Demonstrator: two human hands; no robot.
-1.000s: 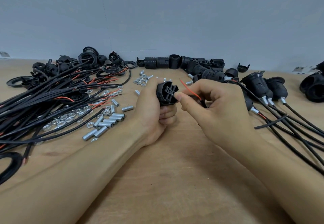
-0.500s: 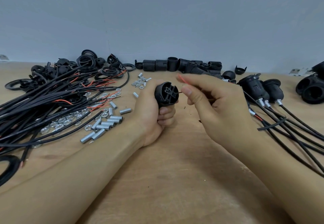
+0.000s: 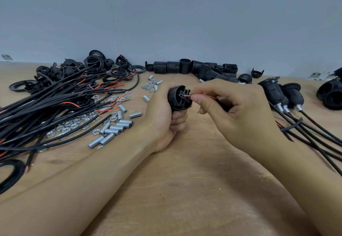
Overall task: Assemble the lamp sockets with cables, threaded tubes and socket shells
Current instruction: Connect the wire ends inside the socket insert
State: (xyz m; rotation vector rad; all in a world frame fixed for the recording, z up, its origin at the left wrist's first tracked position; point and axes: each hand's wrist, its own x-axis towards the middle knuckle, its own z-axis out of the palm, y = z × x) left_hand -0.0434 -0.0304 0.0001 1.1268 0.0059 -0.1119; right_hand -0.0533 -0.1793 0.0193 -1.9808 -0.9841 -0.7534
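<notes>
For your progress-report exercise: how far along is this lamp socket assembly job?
Done: a few finished sockets with cables lie at the right. In hand: the left hand grips a socket body while the right hand pinches a red wire at its terminals. Left: the cable pile, threaded tubes and shells.

Both forearms come in from 6 o'clock, converging mid-frame. L hand (image 3: 162, 117) rests on its outer edge, fingers curled round the black socket (image 3: 178, 98), thumb side toward 12. R hand (image 3: 238, 113) sits at 3 o'clock of it, palm down, thumb & index pinching the red wire (image 3: 187, 95) at the socket's face.
</notes>
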